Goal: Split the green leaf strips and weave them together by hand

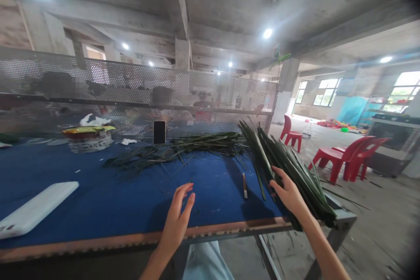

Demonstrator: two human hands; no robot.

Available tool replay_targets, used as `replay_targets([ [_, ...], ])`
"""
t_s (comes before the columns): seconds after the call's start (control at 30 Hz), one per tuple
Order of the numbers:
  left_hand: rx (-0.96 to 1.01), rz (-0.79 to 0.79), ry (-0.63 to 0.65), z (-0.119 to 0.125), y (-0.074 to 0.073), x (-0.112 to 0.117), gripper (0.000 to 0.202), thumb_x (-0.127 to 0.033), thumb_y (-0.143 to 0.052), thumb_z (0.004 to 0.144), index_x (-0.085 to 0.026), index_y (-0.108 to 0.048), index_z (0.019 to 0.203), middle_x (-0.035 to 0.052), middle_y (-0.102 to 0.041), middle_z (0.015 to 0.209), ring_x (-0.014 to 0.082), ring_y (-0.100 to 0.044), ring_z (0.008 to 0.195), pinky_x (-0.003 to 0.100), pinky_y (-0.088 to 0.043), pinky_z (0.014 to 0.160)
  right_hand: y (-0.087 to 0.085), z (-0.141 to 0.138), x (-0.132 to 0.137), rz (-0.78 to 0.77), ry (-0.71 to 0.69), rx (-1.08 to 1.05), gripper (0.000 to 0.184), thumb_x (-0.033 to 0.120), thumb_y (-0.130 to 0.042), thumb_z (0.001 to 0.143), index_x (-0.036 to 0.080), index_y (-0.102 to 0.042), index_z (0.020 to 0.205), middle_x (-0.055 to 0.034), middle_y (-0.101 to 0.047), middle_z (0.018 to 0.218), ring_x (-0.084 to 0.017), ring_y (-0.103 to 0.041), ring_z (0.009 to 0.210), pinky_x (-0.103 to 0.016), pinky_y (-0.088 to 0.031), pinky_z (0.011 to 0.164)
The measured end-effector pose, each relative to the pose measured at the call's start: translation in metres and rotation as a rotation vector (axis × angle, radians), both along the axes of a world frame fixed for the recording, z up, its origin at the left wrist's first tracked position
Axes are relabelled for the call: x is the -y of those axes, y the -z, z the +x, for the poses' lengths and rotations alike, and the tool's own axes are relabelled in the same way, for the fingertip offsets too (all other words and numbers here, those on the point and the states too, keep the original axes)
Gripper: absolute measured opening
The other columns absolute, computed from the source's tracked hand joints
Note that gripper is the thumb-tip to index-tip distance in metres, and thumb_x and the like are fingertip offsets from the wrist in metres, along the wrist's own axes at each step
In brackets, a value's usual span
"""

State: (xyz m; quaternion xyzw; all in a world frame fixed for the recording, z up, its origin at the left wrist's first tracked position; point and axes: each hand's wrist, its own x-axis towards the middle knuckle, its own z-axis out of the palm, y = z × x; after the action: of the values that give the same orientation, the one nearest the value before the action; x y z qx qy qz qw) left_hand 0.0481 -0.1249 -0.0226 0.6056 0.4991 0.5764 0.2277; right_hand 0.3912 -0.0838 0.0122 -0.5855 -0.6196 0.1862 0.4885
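In the head view, taken as a clock about its centre, the leaves (pixel 297 170) are seen piled at 4 o'clock on the table (pixel 131 201), their near ends laid across its corner. The right hand (pixel 287 190) is placed against the pile, thumb and fingers parted; whether a leaf is pinched cannot be told. The left hand (pixel 179 210), at 7 o'clock, is held moderately wide, with nothing in it.

The pile could be tipped floorward if its overhanging ends were pushed or pulled. Loose leaves could also be dragged along if one were tugged from the heap. The tool (pixel 244 185), lying at 5 o'clock between the hands, could be knocked or buried by a sweep; a finger might be nicked if it is sharp. The phone (pixel 159 132), at 9 o'clock, could be toppled if the strips (pixel 210 142) were shoved.
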Motion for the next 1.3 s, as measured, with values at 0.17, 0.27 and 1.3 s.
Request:
replay_targets([
  [0.17,-0.009,-0.014,0.029,0.0,0.004,0.001,0.039,-0.049,-0.044,0.09,-0.025,-0.054,0.118,0.0076,-0.053,0.126,0.0228,-0.052,0.117,0.041,-0.037,0.105,0.008,-0.012,0.019,0.092,0.326,0.478,0.053,0.031,-0.04,0.088,0.015,-0.039,0.138,-0.0171,-0.051,0.126,-0.024,-0.067,0.085,-0.036,-0.051,0.073],
  [0.27,-0.01,-0.02,0.045,0.004,0.003,0.003,0.039,-0.049,-0.045,0.089,-0.025,-0.053,0.119,0.0073,-0.052,0.128,0.0227,-0.053,0.116,0.042,-0.037,0.105,0.009,-0.025,0.007,-0.018,0.401,0.731,0.051,0.022,-0.039,0.089,0.007,-0.038,0.138,-0.0213,-0.053,0.121,-0.025,-0.068,0.086,-0.032,-0.05,0.067],
  [1.3,-0.601,0.03,0.417,0.078,-0.002,0.027,0.062,-0.061,-0.056,0.079,-0.022,-0.055,0.127,0.0121,-0.056,0.13,0.0282,-0.05,0.122,0.044,-0.039,0.105,-0.026,-0.001,-0.012,-0.159,0.596,1.044,0.03,0.002,-0.044,0.08,0.003,-0.059,0.106,-0.0211,-0.06,0.097,-0.027,-0.062,0.097,-0.029,-0.047,0.071],
])
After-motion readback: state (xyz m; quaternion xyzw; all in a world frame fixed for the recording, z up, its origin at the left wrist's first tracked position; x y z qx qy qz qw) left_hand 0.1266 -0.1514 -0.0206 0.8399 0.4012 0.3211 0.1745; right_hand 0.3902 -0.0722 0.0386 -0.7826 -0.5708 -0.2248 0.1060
